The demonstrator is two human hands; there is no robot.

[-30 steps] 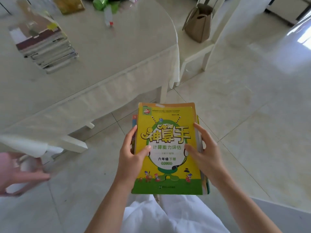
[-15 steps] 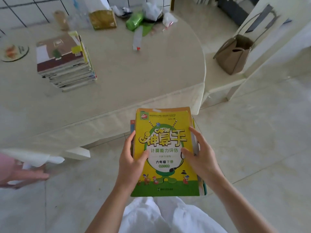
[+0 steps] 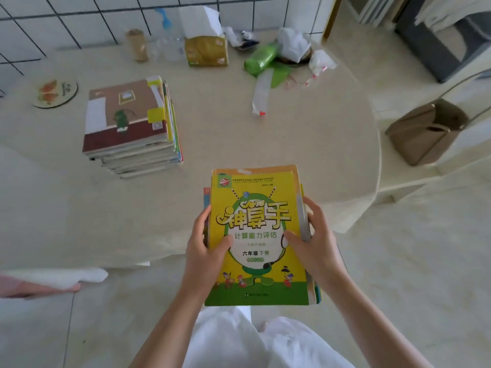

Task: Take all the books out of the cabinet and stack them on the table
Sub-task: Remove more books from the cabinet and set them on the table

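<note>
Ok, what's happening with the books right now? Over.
Both hands, left and right, grip the bundle of books. Held at the table edge. Stack waiting ahead-left. Path clear.

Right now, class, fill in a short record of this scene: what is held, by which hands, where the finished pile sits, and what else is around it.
held: bundle of books, yellow and green cover on top
left hand: grip on the bundle's left edge, thumb on the cover
right hand: grip on the right edge, thumb on the cover
pile: stack of books on the table, brown cover on top
far edge clutter: tissue pack, green bottle
beside table: tan bag
</note>
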